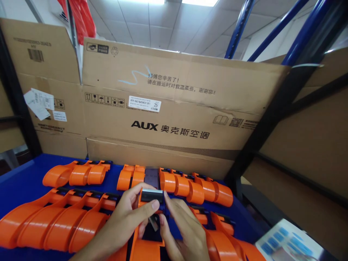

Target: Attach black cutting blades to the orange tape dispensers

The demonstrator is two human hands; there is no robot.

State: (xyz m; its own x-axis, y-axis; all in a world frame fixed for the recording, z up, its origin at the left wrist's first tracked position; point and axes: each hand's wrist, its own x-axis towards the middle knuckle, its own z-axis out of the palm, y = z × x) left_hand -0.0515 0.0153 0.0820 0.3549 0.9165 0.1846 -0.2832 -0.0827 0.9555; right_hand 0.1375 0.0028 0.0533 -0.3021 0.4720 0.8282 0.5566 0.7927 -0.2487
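Note:
Just in front of me is an orange tape dispenser point(146, 250) with a black strip and a toothed metal blade at its top end. My left hand point(133, 214) is closed around that head, the thumb pressed on the black strip. Against the head's right side, my right hand point(185, 228) has its index finger and thumb gripping the edge. A small metal strip point(153, 222) shows below the head, between the hands; how it is attached I cannot tell. Part of the dispenser's body is hidden by my fingers.
Several more orange tape dispensers point(51, 224) stand in rows on the blue surface point(16, 181). A dark rectangular object point(151, 177) sits in the back row. Behind rises a cardboard panel point(174, 108); a blue-black rack post point(261, 137) is at right, near a white-and-blue printed item point(288, 241).

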